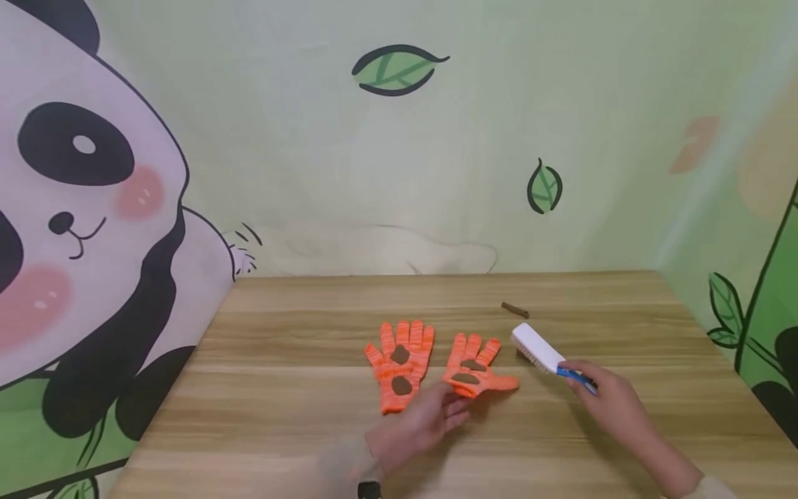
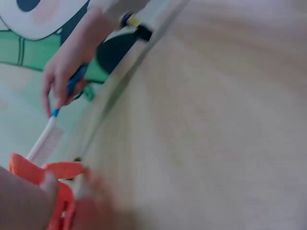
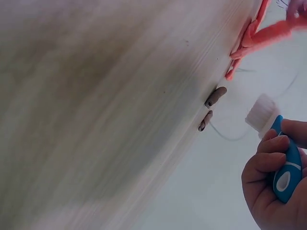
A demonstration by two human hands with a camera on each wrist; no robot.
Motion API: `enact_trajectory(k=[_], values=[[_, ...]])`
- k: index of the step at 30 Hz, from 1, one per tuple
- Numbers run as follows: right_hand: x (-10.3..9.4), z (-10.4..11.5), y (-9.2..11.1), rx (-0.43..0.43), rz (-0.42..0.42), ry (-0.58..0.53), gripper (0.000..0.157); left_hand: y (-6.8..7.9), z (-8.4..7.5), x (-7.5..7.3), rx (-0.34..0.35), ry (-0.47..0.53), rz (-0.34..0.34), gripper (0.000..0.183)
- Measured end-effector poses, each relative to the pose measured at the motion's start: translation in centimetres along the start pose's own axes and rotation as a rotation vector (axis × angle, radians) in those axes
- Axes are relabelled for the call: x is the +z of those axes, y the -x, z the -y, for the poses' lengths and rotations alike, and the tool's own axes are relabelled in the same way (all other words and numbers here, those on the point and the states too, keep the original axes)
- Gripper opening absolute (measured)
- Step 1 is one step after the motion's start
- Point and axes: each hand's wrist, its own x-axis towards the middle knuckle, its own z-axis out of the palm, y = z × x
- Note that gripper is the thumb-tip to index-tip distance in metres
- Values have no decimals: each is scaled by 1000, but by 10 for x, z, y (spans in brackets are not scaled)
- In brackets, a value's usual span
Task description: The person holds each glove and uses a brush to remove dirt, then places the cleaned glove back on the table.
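Note:
My right hand (image 1: 614, 402) grips a brush by its blue handle. The brush (image 1: 537, 346) has a white back, and its pale bristles (image 3: 261, 113) show in the right wrist view. It is held above the table, apart from the gloves. My left hand (image 1: 430, 416) pinches the cuff edge of an orange glove (image 1: 476, 364) with brown patches, tilting it up off the table. Left of it, a second orange glove (image 1: 405, 364), also with brown patches, lies flat with its fingers pointing away. In the left wrist view the held glove (image 2: 62, 191) is partly hidden by my hand.
A small brown stick-like roll (image 1: 515, 310) lies on the wooden table (image 1: 280, 346) behind the brush. Two such brown pieces (image 3: 216, 97) appear in the right wrist view. Behind the table rises a pale green wall (image 1: 299, 159) with a panda and leaves on it.

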Motion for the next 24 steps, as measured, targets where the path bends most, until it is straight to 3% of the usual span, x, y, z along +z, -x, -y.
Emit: enact_trajectory(k=[8, 11, 13, 16, 21, 24], values=[[-2, 0, -6, -48, -77, 4, 25, -44, -37, 32, 168, 83, 184, 42], [-3, 0, -6, -66, -136, -3, 25, -52, -46, 39, 233, 86, 211, 44], [-5, 0, -5, -78, -169, -8, 25, -51, -42, 41, 251, 80, 207, 46], [-7, -2, -4, -86, -192, -5, 25, -45, -25, 39, 206, 70, 163, 49], [-10, -3, -3, -63, -152, 2, 24, -34, 9, 27, 29, 27, 82, 51], [-10, -3, -2, -61, -140, 7, 24, -29, 19, 21, -65, -22, 60, 49]])
